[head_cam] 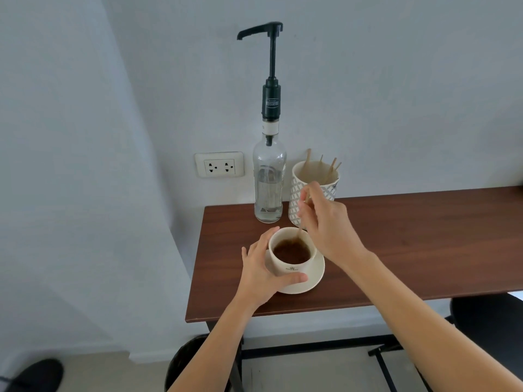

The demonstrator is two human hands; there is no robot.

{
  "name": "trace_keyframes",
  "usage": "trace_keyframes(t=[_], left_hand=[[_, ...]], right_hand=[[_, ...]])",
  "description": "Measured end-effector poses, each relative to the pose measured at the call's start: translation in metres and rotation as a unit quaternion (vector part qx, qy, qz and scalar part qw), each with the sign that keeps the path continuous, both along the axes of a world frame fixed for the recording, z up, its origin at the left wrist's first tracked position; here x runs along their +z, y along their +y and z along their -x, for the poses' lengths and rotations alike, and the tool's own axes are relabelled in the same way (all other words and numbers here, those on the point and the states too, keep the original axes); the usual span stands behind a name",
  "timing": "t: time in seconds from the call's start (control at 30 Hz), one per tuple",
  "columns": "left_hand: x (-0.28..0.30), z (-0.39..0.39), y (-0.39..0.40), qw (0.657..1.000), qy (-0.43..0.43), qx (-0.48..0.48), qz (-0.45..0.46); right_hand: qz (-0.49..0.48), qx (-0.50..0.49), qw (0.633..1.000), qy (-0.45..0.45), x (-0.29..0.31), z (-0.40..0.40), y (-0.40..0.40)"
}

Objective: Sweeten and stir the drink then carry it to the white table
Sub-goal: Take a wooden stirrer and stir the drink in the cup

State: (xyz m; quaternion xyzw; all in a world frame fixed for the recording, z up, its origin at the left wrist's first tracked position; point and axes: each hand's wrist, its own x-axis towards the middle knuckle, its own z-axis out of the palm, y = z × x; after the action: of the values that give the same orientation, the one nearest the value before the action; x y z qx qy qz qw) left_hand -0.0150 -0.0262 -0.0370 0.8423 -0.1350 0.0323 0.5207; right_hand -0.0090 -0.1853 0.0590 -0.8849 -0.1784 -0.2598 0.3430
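A cream cup [285, 265] full of dark drink stands on a cream saucer [314, 278] near the left end of the brown table [410, 250]. My left hand [261, 267] wraps around the cup's left side, thumb across its front. My right hand [328, 227] hovers just above and right of the cup, pinching a thin wooden stir stick [300, 230] whose lower end dips into the drink. The stick looks blurred. Behind the cup stands a clear glass syrup bottle [268, 185] with a tall black pump.
A patterned white holder [297, 193] with several wooden sticks sits right of the bottle, against the wall. A wall socket [219, 164] is left of the bottle. The table's left edge is close to the cup. A dark bin [184, 363] and dark chair [492, 326] stand below.
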Motion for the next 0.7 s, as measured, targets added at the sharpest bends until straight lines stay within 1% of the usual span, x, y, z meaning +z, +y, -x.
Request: trace_keyframes(t=[0.03, 0.07, 0.1, 0.2, 0.27, 0.33, 0.4, 0.43, 0.5, 0.53, 0.57, 0.63, 0.7], left_hand=[[0.0, 0.0, 0.0, 1.0, 0.0, 0.0, 0.003], [-0.001, 0.0, 0.0, 1.0, 0.0, 0.001, 0.003], [-0.001, 0.0, 0.0, 1.0, 0.0, 0.003, 0.002], [-0.002, -0.002, 0.0, 1.0, 0.0, 0.003, -0.011], [-0.001, -0.002, 0.0, 1.0, -0.001, 0.003, -0.015], [0.0, -0.001, 0.0, 1.0, -0.002, 0.002, -0.008], [0.0, 0.0, 0.0, 1.0, 0.0, 0.003, 0.001], [0.0, 0.0, 0.0, 1.0, 0.0, 0.004, 0.003], [-0.001, -0.001, 0.001, 1.0, 0.0, 0.002, -0.001], [-0.001, -0.001, 0.0, 1.0, 0.001, 0.001, -0.004], [-0.001, -0.001, 0.0, 1.0, 0.001, 0.0, -0.007], [0.001, 0.0, 0.0, 1.0, -0.002, 0.003, -0.007], [0.001, 0.001, 0.0, 1.0, -0.003, 0.002, -0.002]], right_hand=[[0.031, -0.016, 0.999, -0.009, 0.001, 0.001, -0.005], [0.041, -0.022, 0.999, -0.005, -0.001, 0.003, -0.006], [0.03, -0.013, 0.999, 0.009, -0.003, 0.007, -0.004], [-0.059, 0.046, 0.995, 0.059, -0.008, 0.012, 0.01], [-0.076, 0.038, 0.996, 0.033, -0.008, 0.006, 0.012], [-0.028, 0.005, 1.0, -0.009, -0.003, 0.0, 0.004], [0.016, -0.03, 0.999, -0.014, -0.002, 0.0, -0.004], [0.009, -0.026, 1.0, 0.007, -0.004, 0.003, -0.004], [-0.054, 0.021, 0.996, 0.065, -0.006, 0.01, 0.005], [-0.084, 0.036, 0.993, 0.076, -0.009, 0.01, 0.01], [-0.099, 0.038, 0.992, 0.067, -0.01, 0.008, 0.012], [-0.072, 0.017, 0.997, 0.015, -0.007, 0.001, 0.008], [-0.001, -0.018, 1.0, -0.018, -0.003, -0.002, -0.002]])
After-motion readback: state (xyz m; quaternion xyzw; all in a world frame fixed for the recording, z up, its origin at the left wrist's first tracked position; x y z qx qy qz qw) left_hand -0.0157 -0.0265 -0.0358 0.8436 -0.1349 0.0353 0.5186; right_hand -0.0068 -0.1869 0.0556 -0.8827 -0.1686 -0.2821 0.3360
